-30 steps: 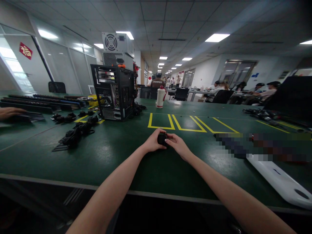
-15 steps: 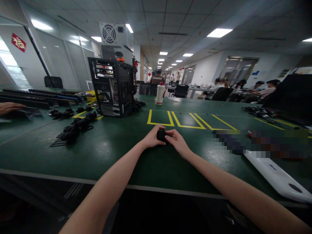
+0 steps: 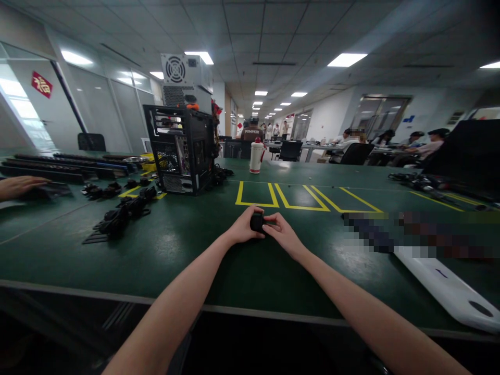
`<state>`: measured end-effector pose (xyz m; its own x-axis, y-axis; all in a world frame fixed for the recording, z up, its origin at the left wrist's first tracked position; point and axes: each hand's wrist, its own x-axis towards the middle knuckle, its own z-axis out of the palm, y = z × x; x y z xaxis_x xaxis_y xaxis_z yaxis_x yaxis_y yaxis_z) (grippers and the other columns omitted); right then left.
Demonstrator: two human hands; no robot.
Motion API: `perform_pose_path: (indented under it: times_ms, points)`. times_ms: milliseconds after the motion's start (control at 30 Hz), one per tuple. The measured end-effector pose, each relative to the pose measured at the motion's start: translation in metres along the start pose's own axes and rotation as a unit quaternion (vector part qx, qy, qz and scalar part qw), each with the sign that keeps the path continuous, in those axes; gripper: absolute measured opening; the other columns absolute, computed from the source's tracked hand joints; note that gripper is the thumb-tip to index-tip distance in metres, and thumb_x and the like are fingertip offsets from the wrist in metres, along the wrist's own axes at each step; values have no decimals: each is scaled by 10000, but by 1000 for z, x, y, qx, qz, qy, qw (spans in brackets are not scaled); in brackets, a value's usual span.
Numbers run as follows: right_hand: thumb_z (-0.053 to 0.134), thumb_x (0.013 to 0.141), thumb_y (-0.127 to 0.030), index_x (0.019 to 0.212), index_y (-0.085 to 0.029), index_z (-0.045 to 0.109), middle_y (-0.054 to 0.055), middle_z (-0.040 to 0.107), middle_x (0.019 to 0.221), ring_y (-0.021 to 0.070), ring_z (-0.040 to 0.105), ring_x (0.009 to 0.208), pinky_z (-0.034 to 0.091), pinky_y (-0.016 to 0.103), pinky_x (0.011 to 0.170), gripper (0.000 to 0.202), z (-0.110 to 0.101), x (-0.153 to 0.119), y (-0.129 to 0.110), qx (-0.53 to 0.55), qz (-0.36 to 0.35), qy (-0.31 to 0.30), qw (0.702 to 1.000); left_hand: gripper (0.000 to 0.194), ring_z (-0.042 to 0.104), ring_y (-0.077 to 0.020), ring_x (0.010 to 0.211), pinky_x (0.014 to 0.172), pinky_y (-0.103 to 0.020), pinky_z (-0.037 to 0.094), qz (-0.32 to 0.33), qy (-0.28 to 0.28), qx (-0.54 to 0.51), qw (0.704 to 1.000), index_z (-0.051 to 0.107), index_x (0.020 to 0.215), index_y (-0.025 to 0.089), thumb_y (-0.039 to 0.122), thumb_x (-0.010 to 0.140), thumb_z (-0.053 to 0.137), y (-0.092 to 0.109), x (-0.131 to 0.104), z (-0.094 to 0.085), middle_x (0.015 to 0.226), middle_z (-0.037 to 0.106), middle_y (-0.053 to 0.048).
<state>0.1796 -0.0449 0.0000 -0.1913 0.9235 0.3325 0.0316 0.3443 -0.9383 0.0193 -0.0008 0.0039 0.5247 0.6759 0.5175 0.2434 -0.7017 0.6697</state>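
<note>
A small black object (image 3: 257, 222) is held over the green table (image 3: 187, 265), near the middle of the view. My left hand (image 3: 241, 227) wraps round it from the left, thumb below and fingers above. From the right, my right hand (image 3: 282, 235) pinches at its edge with thumb and fingertips. What exactly the object is cannot be made out. Yellow tape outlines (image 3: 258, 204) lie on the table just beyond both hands.
Bundled black cables (image 3: 119, 216) and an open computer case (image 3: 191, 151) stand to the left. A white bottle (image 3: 256, 157) is behind. A white panel (image 3: 445, 286) lies at right. Another person's hand (image 3: 23, 186) reaches in at far left.
The view has tilted up slightly, so the scene sits lower. Both hands still hold the black object, which is turned a little and shows more of its face.
</note>
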Motion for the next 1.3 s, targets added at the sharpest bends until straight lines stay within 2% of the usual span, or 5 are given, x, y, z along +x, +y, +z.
perform_pose_path:
  times_ms: [233,400,633,833,1300]
  points:
    - [581,716,-265,987,-227,494,26,544,1036,166,547,971,414,359,897,288,-2,5,6,-47,-14,43,998,656,487,-239,1010,866,-388,392,-8,-7,-1,1000,432,1079,185,189,509,755,5,-1,-3,1073,489,-62]
    - [568,734,-267,984,-223,501,30,553,1072,185,537,1022,393,381,919,263,-2,3,2,-28,24,4,999,651,490,-247,1010,864,-402,390,-18,-8,-10,1000,435,1079,196,181,511,752,7,-1,-3,1067,491,-59]
    - [544,752,-329,875,-222,509,2,563,938,162,569,901,437,346,844,167,0,0,-4,-35,18,33,999,660,480,-251,1032,890,-413,377,-21,-1,-13,1000,441,1076,205,175,498,758,4,0,-2,1091,484,-57]
    - [580,733,-293,1031,-249,493,32,545,1091,179,543,988,407,376,904,314,-5,6,3,-23,43,33,998,664,481,-251,1031,880,-391,389,-21,-10,-12,1000,433,1084,192,187,506,760,5,1,-4,1090,490,-68]
    - [566,754,-290,1005,-263,483,40,562,1077,216,517,1076,422,401,920,266,-9,8,4,-1,106,-8,994,627,473,-260,1036,860,-406,401,-76,-32,-13,997,431,1102,224,201,555,738,14,6,-9,1095,479,-66]
